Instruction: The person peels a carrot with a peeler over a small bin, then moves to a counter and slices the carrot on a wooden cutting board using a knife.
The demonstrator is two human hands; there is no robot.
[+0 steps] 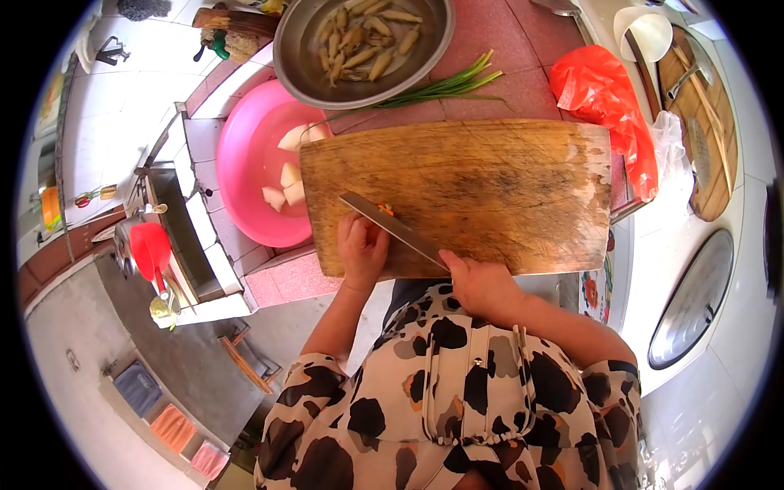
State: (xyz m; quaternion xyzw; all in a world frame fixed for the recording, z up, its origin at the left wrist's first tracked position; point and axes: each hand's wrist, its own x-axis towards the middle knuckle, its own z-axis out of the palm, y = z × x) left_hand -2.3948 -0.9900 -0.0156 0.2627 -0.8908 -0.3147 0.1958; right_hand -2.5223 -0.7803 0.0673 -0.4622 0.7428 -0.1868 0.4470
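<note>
A wooden cutting board [490, 192] lies across the pink tiled counter. My right hand [482, 286] is wrapped round the handle end of a large knife [396, 229], whose blade points up and left over the board. Small orange pieces [385, 210] lie beside the blade's far edge. My left hand [361, 245] rests at the board's near left part, next to the blade, with its fingers curled; whatever they hold, if anything, is hidden. Left of the board, white chunks [291, 174] sit in a pink basin [237, 163].
Behind the board stand a metal bowl [286, 53] of shrimp-like pieces [371, 41] and some green onions [457, 86]. A red plastic bag [600, 90] is at the back right. Farther right are a round wooden board [723, 122] and a metal lid [692, 298].
</note>
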